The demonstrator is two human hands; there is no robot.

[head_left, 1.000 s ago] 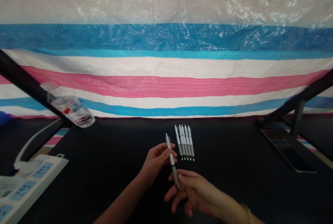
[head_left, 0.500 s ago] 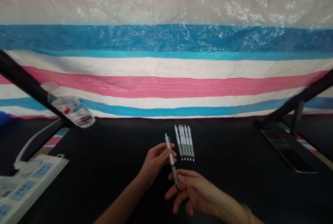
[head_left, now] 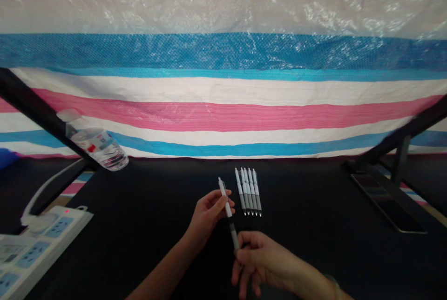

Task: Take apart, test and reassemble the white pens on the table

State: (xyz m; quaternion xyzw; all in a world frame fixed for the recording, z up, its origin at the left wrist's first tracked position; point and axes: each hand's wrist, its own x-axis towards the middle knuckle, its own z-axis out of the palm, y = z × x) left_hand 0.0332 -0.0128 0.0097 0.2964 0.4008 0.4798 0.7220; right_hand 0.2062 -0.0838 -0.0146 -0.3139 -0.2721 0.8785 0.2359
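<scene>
Head view | left hand (head_left: 209, 212) is gripping a pen (head_left: 228, 209) by its white barrel, right hand (head_left: 261, 254) is pinching its grey end, above the bench (head_left: 307, 225) | step: seemingly working both ends; next move is probably calling for steady alignment | five other pens (head_left: 249, 192) are lying nearby, phone (head_left: 386, 202) farther right

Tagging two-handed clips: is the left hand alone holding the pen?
No, the right hand also grips the pen, by its grey lower part.

bare r hand (head_left: 260, 257) w/ wristband (head_left: 335, 287)
</scene>
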